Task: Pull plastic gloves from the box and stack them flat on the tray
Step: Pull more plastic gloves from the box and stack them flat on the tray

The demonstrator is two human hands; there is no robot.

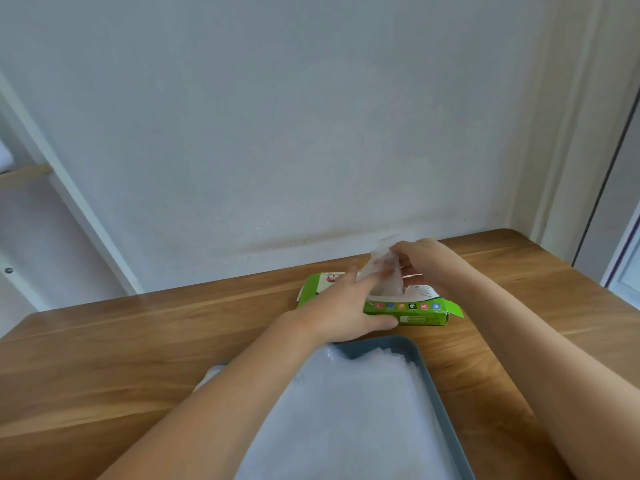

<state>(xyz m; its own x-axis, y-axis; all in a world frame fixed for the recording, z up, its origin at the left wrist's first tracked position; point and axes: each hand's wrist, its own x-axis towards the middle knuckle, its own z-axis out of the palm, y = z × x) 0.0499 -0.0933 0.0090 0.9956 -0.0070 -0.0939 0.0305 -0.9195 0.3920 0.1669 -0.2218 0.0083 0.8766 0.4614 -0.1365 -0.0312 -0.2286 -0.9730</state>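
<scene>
1. Midway through the job, a person's right hand (pixel 424 259) pinches a translucent plastic glove (pixel 382 271) between curled fingertips and thumb. The glove stands partly out of the slot in the top of the green box (pixel 412 315).
2. The left hand (pixel 341 311) lies across the box's near left part, fingers straight and slightly apart on the top and thumb along the front face. It appears to be pinning the carton to the wooden table (pixel 138 341).
3. The box sits towards the table's far edge, near the white wall (pixel 311 116) and just beyond the blue-grey tray (pixel 420 362). Whether box and tray touch cannot be told, as the left wrist covers the gap.
4. Done so far, judging by the scene: a stack of gloves (pixel 346 410) covers most of the tray floor and lies largely flat. One edge spills over the left rim onto the table.
5. Left to do: the glove in hand has not cleared the box, and it has yet to be carried over and laid on the pile. How many remain inside is hidden.
</scene>
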